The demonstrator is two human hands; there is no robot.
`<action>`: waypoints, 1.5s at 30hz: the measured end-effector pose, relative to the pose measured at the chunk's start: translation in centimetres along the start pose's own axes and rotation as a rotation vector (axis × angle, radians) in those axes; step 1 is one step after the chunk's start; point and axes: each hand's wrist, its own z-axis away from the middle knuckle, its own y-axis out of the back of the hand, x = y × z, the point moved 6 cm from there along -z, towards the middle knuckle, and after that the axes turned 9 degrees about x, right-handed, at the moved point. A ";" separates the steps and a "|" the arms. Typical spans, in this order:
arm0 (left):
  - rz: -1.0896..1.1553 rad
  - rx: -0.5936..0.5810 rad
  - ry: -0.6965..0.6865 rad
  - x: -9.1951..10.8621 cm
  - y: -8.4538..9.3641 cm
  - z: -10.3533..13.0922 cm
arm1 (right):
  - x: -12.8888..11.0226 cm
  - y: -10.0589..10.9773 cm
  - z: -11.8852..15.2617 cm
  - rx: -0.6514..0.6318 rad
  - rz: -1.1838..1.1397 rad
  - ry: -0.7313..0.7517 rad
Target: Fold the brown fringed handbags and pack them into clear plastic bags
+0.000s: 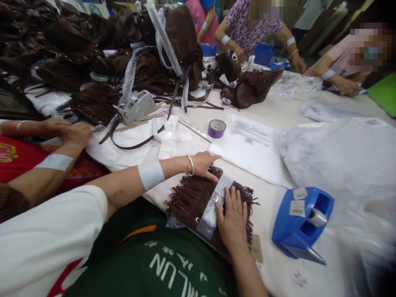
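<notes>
A dark brown fringed bag (188, 200) lies flat at the table's near edge, in front of my green apron. Around its middle runs a strip of translucent plastic wrap (208, 214). My left hand (202, 164) rests at the bag's far edge, index finger and thumb stretched apart; its other fingers are partly hidden. Flat on the bag's right part lies my right hand (233, 216), fingers extended and touching the wrap and the fringe. A tan tag (256, 248) sticks out beside my right wrist.
To the right stands a blue tape dispenser (291, 225). A purple tape roll (217, 128) sits beyond white plastic bags (247, 144). Brown bags (71, 37) pile up at the far left. Co-workers' hands (72, 134) are at the left, others across the table.
</notes>
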 end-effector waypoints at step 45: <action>0.578 -0.312 0.048 -6.0 -0.4 8.5 | 0.0 0.2 -0.3 -0.042 -0.060 -0.016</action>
